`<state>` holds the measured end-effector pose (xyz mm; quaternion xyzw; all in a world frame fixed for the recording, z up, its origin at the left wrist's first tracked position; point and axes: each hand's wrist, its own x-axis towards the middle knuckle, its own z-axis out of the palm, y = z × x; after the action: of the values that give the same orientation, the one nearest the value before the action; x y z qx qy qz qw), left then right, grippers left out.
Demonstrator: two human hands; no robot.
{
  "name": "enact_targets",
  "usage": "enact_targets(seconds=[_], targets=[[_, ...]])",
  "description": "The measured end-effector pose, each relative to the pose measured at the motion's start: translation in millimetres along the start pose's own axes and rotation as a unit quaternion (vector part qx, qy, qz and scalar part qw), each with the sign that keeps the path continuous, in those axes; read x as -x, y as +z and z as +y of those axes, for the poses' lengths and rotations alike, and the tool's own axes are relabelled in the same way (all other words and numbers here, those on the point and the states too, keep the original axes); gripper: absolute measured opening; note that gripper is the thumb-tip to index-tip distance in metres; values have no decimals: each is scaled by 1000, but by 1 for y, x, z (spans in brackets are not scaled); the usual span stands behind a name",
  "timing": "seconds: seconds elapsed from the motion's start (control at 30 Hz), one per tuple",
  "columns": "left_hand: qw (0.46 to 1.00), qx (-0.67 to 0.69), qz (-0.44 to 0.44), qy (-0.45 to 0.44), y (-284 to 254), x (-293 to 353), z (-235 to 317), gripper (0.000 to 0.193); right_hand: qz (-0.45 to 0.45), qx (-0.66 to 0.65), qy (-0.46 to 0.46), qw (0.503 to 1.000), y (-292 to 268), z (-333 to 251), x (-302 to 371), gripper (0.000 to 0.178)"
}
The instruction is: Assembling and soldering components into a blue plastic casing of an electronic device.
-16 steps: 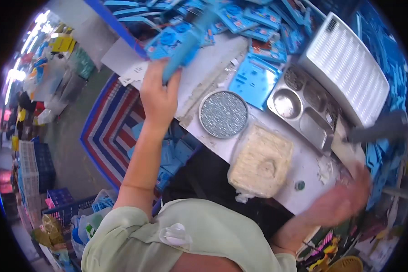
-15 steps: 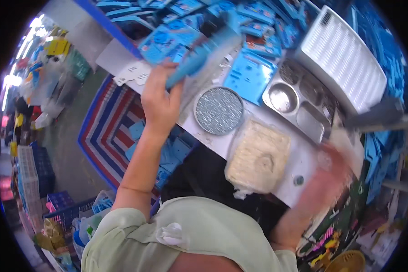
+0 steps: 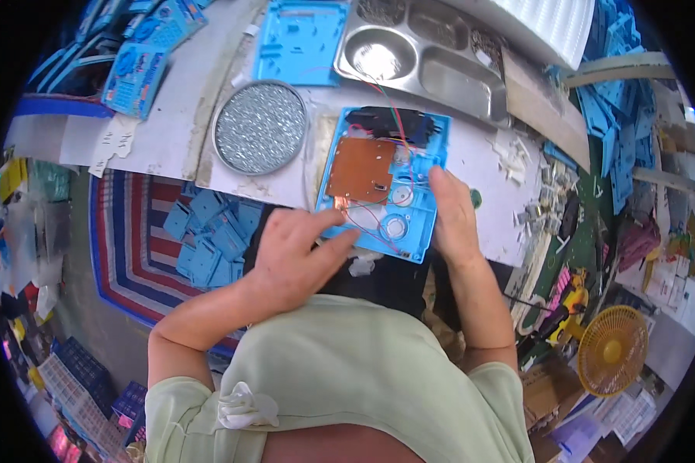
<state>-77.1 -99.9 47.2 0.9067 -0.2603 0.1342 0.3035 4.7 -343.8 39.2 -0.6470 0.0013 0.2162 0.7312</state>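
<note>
An open blue plastic case [image 3: 418,235] lies before me, its inside facing up. In it are a brown circuit board [image 3: 361,170], a black part at the top, round silver parts and thin red and green wires [image 3: 400,127]. My left hand [image 3: 293,251] grips the case's lower left edge, with thumb and forefinger reaching over the side near the wires. Against the right edge, my right hand [image 3: 457,220] holds the case, thumb on the rim and the other fingers partly hidden. The case covers most of a cream-coloured wrapped block [image 3: 323,143].
Left of the case stands a round tin [image 3: 260,172] of small shiny metal pieces. Beyond are a blue shell [image 3: 297,46] and a metal compartment tray [image 3: 475,86]. Blue cases [image 3: 135,81] pile up at far left; more lie in a striped bag [image 3: 131,262]. A yellow fan [image 3: 612,349] stands right.
The view has turned. My left hand, earlier raised with a blurred blue thing, is now low at the open case. My right hand has come in from the right onto the case's edge.
</note>
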Motion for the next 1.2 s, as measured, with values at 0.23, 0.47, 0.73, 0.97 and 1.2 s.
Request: enact_targets(seconds=[0.23, 0.47, 0.73, 0.97, 1.2], targets=[[996, 40, -51, 63, 20, -2, -27, 27, 66, 537, -149, 828, -17, -7, -14, 41], [985, 60, -143, 80, 10, -18, -39, 19, 21, 518, -100, 850, -24, -19, -32, 29], [987, 81, -134, -35, 3, -35, -11, 26, -53, 455, -297, 838, 8, -10, 10, 13], [984, 90, -64, 137, 36, -14, -12, 27, -144, 334, -264, 893, -15, -20, 25, 36], [997, 15, 73, 9, 21, 11, -31, 18, -70, 584, -346, 731, 31, 11, 17, 38]])
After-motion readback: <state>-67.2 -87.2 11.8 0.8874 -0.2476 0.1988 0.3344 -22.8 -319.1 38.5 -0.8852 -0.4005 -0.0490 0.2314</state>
